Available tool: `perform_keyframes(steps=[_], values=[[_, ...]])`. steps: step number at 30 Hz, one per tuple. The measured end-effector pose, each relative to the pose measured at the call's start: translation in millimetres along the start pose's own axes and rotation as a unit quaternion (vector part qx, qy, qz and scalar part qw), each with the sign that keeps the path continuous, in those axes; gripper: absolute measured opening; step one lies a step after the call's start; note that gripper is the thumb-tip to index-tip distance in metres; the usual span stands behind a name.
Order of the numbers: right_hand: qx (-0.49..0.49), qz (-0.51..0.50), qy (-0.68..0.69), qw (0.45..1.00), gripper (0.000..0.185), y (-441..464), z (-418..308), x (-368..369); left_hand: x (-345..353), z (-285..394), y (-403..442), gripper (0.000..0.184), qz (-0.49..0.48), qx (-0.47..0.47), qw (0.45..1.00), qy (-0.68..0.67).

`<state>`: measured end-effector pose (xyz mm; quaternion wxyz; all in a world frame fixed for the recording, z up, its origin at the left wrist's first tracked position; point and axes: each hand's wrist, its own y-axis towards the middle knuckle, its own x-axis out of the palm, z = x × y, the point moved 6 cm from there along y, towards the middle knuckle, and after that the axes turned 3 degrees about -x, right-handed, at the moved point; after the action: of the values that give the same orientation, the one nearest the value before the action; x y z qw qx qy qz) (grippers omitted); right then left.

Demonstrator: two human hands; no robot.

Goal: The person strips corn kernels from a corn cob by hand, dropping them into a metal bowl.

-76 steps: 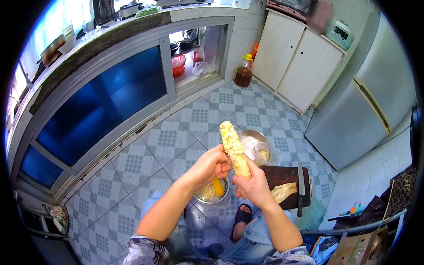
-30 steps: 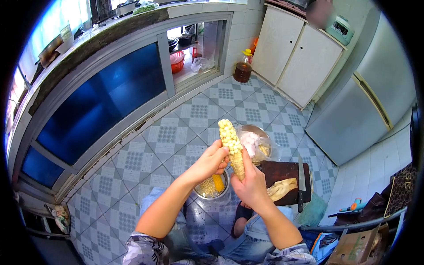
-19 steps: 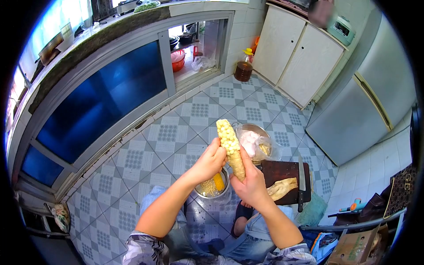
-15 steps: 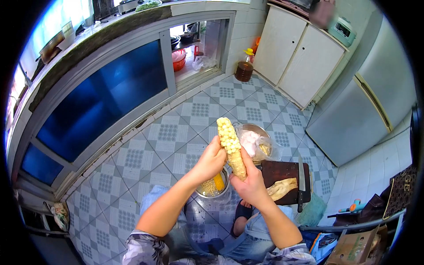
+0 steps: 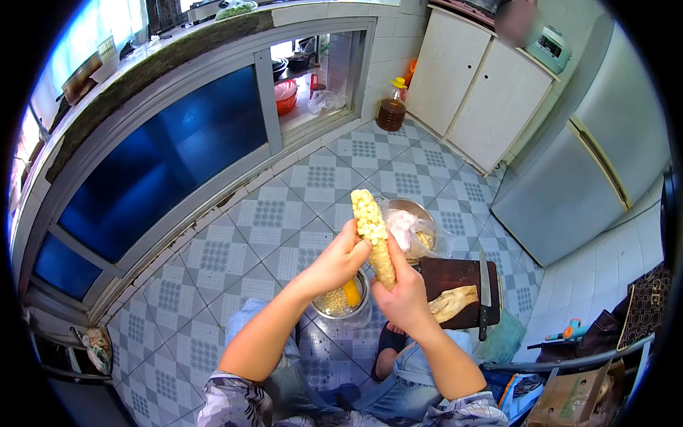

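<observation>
Both of my hands are on a corn cob (image 5: pixel 370 219) that points up and away from me. Pale kernels cover its upper part, while the lower part is stripped bare. My right hand (image 5: pixel 403 288) wraps around the bare lower end. From the left side, my left hand (image 5: pixel 343 255) is closed against the cob with its thumb at the kernels' lower edge. Below them a metal bowl (image 5: pixel 367 302) contains loose kernels (image 5: pixel 330 302) and a yellower corn cob (image 5: pixel 351 292).
To the right lies a dark cutting board (image 5: pixel 445 273) with a knife (image 5: pixel 485 288) and a pale, wrinkled piece of food (image 5: pixel 453 304). Beyond my hands stands another metal bowl (image 5: pixel 420 208) with a plastic bag (image 5: pixel 435 244). A bottle (image 5: pixel 391 114) is by the cabinet (image 5: pixel 462 78); a fridge (image 5: pixel 569 164) stands right.
My left thumb has shifted slightly across the cob. The cob and my right hand are in nearly the same place.
</observation>
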<state>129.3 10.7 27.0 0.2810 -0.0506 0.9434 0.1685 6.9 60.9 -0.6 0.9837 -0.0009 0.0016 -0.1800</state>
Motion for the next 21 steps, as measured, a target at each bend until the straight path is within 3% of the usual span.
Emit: perform_keyframes(steps=[7, 10, 12, 13, 15, 21], values=[[-0.011, 0.001, -0.027, 1.0, 0.076, 0, -3, 2, 2, 3, -1, 0.039, 0.026, 0.055, 0.997, 0.044], [0.0, 0.016, -0.01, 1.0, 0.077, 0, -4, 1, 4, 13, 1, 0.039, 0.073, 0.138, 0.986, 0.062], [-0.01, 0.024, -0.036, 0.999, 0.077, 1, -7, 0, 10, 9, -1, 0.036, 0.017, -0.029, 0.993, -0.112], [-0.019, 0.032, -0.062, 0.997, 0.078, 1, -9, -1, 7, 10, 0, 0.036, 0.017, -0.029, 0.993, -0.112], [-0.03, 0.037, -0.065, 0.997, 0.078, 2, -8, -2, 9, 0, 0, 0.03, -0.046, -0.113, 0.96, -0.25], [-0.048, 0.035, -0.088, 0.994, 0.078, 0, -9, -6, 11, 4, -2, 0.023, -0.034, -0.108, 0.97, -0.214]])
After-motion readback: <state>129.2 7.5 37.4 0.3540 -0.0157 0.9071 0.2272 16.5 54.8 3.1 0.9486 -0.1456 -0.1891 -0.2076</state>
